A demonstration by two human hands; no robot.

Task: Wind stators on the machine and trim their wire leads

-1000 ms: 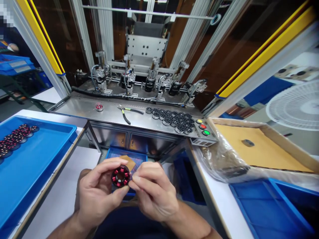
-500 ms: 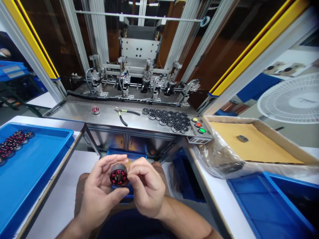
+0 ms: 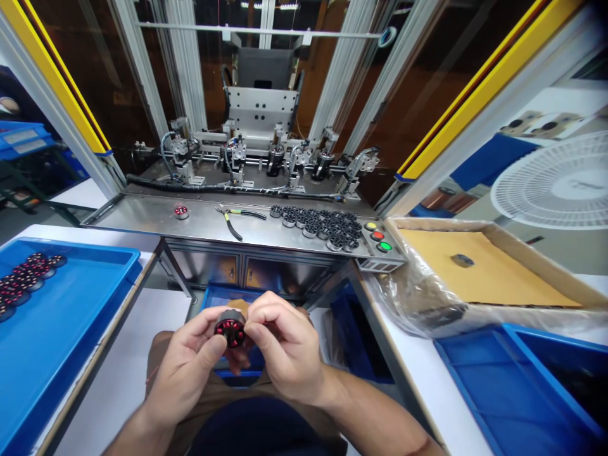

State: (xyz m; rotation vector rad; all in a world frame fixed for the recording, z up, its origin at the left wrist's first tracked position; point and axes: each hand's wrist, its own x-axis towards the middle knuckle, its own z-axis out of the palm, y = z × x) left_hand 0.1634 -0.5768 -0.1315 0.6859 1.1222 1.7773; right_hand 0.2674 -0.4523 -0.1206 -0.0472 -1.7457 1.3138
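Above my lap, my left hand (image 3: 197,358) grips a round motor stator (image 3: 230,328), dark-rimmed with red wire windings facing me. Its thumb presses the near rim, and the other fingers wrap behind. At the stator's right edge, my right hand (image 3: 285,345) is closed in a pinch; whatever lies between thumb and forefinger is too small to make out. A thin red wire hangs by my left wrist. On the metal ledge sits another red-wound stator (image 3: 181,212), and to its right lie cutting pliers (image 3: 232,218) with black and yellow-green handles.
Several dark unwound cores (image 3: 323,225) cluster on the ledge beside the coloured push buttons (image 3: 377,236). Behind stands a winding machine (image 3: 237,155). A blue tray (image 3: 90,316) with several wound stators is at left. To the right are a cardboard box (image 3: 513,266), a blue bin (image 3: 494,373) and a fan (image 3: 555,180).
My left thumb has come up onto the stator's rim, and its fingers have closed round it. The stator has shifted slightly right; my right hand keeps its pinch at the edge.
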